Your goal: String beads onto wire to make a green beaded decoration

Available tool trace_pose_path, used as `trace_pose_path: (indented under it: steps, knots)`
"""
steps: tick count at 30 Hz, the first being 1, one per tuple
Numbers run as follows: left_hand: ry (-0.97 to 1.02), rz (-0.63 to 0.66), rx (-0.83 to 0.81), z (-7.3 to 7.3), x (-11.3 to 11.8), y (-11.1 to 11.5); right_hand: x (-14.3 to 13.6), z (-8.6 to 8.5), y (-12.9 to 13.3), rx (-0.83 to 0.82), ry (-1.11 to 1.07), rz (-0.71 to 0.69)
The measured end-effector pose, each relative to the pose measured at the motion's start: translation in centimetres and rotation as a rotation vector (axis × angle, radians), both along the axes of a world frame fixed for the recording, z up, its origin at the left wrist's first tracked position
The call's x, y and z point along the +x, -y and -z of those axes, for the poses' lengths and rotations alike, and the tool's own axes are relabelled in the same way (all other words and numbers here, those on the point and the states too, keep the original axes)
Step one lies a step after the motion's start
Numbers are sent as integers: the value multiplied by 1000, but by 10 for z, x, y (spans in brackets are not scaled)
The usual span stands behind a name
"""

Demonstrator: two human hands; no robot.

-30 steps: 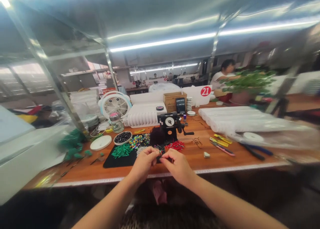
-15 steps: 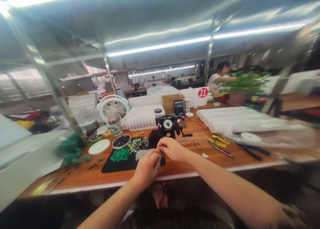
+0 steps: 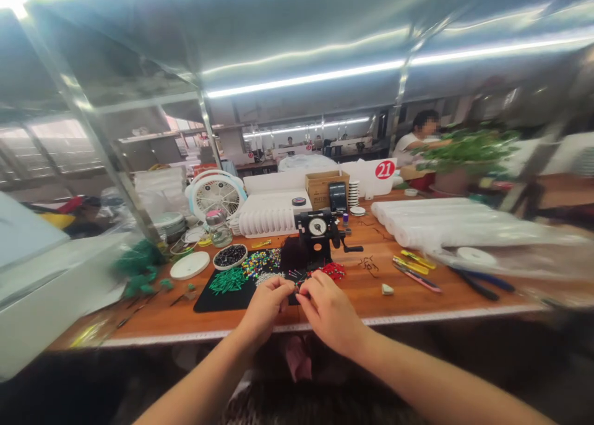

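Observation:
My left hand (image 3: 271,298) is pinched at the front edge of a black mat (image 3: 216,302). Close beside it, my right hand (image 3: 325,304) is also pinched, the fingertips of both hands almost meeting over something too small to make out. On the mat lie green pieces (image 3: 227,281), multicoloured beads (image 3: 260,263), and silvery pieces (image 3: 269,278) partly behind my left hand. Red pieces (image 3: 335,270) lie just beyond my right hand. A black machine with a dial and crank (image 3: 318,230) stands behind both hands.
A dish of black beads (image 3: 231,256), a white lid (image 3: 190,265), a glass jar (image 3: 219,230) and a fan (image 3: 217,196) are at the left. Yellow cutters (image 3: 413,263), pliers (image 3: 477,283) and white rolls (image 3: 431,224) lie right. A person (image 3: 417,134) sits beyond.
My right hand has moved down and nearer the table's front edge, uncovering the red pieces. My left hand has shifted slightly up. The whole view has shifted a little.

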State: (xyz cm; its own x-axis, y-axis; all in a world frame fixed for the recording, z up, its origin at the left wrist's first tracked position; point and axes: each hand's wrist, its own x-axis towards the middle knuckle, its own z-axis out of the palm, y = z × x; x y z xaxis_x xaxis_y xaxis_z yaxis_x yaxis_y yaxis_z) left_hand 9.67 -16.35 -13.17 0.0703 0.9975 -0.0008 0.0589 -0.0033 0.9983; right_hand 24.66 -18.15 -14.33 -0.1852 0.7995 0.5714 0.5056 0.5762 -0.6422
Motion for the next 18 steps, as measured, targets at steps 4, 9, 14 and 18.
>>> trace_pose_path:
  steps: [4, 9, 14, 18]
  knots:
    - [-5, -9, -3, 3, 2, 1, -4, 2, -7, -307, -56, -64]
    - [-116, 15, 93, -2, 1, 1, -2, 7, -3, -30, 25, -61]
    - [-371, 68, 406, -9, -5, 5, 4, -9, -16, 238, 166, -156]
    - [-853, 88, 792, -3, -6, 7, 3, -25, -50, -2, 107, -169]
